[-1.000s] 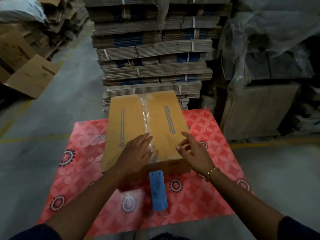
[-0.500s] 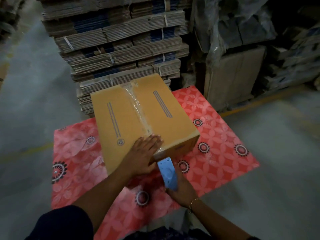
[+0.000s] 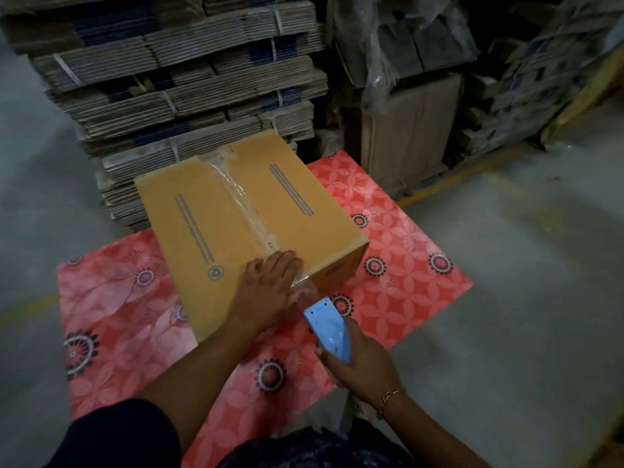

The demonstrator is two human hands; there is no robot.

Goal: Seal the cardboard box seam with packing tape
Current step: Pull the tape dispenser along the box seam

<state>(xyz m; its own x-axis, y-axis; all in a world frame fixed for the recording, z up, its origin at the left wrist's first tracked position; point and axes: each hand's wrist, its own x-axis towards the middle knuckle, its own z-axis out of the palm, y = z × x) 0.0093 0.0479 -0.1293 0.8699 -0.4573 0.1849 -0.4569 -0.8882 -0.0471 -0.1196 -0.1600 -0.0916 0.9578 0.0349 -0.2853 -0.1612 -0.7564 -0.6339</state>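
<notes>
A closed brown cardboard box [image 3: 209,211] sits on a red patterned mat [image 3: 111,312]. Clear packing tape [image 3: 241,201] runs along its top centre seam from the far edge to the near edge. My left hand [image 3: 266,288] lies flat on the near end of that seam, fingers spread over the tape at the box's edge. My right hand [image 3: 358,363] grips a light blue tape dispenser [image 3: 327,327] just below the box's near corner, its toothed blade pointing at the box. A short stretch of clear tape spans from the dispenser to the box edge.
Strapped stacks of flattened cardboard [image 3: 189,82] rise directly behind the box. Plastic-wrapped cartons [image 3: 412,130] stand at the back right. Grey concrete floor [image 3: 523,265] with a yellow line surrounds the mat.
My right hand went from hovering by the box to picking up the blue dispenser off the mat and lifting it near the box's edge. My left hand stayed pressed on the seam.
</notes>
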